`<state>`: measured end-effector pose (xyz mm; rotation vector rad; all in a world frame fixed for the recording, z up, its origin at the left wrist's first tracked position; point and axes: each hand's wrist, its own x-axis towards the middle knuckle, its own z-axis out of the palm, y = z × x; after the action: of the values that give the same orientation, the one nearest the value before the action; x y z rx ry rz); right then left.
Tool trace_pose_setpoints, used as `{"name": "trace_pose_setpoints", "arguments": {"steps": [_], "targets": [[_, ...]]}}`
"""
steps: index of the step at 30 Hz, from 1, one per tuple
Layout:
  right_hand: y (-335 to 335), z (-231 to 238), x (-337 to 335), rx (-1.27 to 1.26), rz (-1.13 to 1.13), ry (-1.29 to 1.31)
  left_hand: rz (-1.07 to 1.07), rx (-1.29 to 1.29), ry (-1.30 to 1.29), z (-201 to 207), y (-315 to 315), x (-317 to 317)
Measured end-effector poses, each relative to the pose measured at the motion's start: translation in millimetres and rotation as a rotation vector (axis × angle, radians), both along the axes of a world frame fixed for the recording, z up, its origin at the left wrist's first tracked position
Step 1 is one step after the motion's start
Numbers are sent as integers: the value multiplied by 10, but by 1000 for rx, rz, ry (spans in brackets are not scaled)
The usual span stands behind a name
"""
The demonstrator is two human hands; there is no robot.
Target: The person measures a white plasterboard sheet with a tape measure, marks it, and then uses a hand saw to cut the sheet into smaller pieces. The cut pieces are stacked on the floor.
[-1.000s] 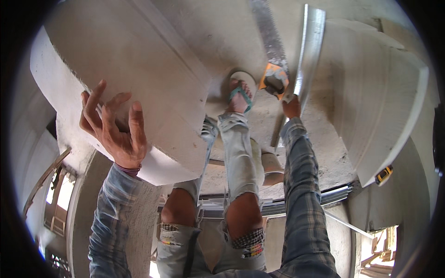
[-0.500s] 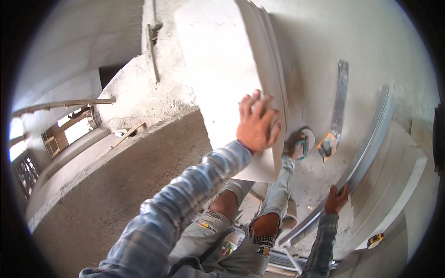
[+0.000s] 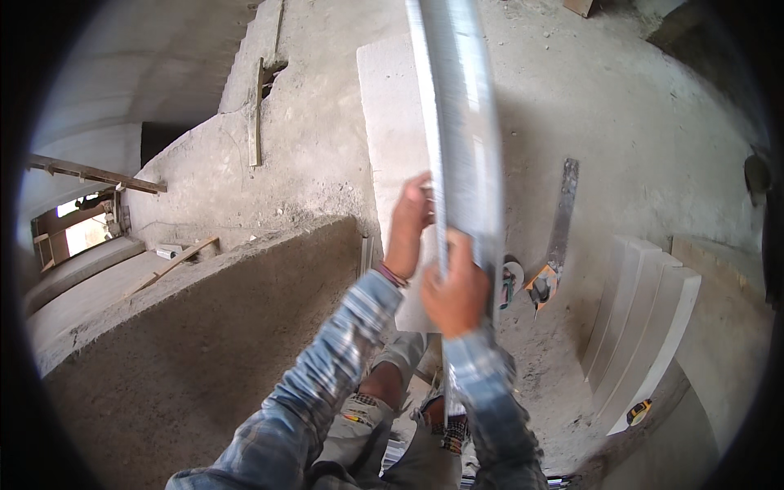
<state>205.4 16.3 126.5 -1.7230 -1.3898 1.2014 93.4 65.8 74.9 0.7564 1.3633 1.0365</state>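
A long silvery metal channel [image 3: 469, 106] stretches from the top of the view toward my knees, slightly blurred. My right hand [image 3: 457, 290] is closed round its near part. Against its left edge, my left hand [image 3: 408, 224] has its fingers curled, the fingertips partly hidden by the metal. Beneath the channel is a thick white block [image 3: 394, 122], largely covered by the metal and my hands. To the right, a handsaw [image 3: 563, 212] with an orange handle lies close to my sandalled foot [image 3: 510, 282].
Several white slabs [image 3: 645, 318] lean together at the right, with a yellow and black tape measure [image 3: 639, 412] by their lower edge. A rough concrete ledge [image 3: 220, 302] runs along the left. Wooden strips [image 3: 256, 122] lie beyond it.
The metal channel has gone from the right side to above the white block, carried by my right hand. My left hand has moved from the block's top to the channel's left edge.
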Motion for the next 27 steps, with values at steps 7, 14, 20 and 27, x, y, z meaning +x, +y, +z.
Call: {"name": "trace_pose_setpoints", "arguments": {"steps": [7, 14, 20, 27], "targets": [[273, -481, -1005, 43, 93, -81, 4, -86, 432, -72, 518, -699], [-659, -204, -283, 44, 35, 317, 187, 95, 881, -718, 474, -899], [-2019, -1397, 1234, -274, -316, 19, 94, 116, 1129, -1075, 563, -1478], [-3206, -3643, 2831, -912, -204, -601, -90, 129, 1204, -936, 663, -1525]]}}
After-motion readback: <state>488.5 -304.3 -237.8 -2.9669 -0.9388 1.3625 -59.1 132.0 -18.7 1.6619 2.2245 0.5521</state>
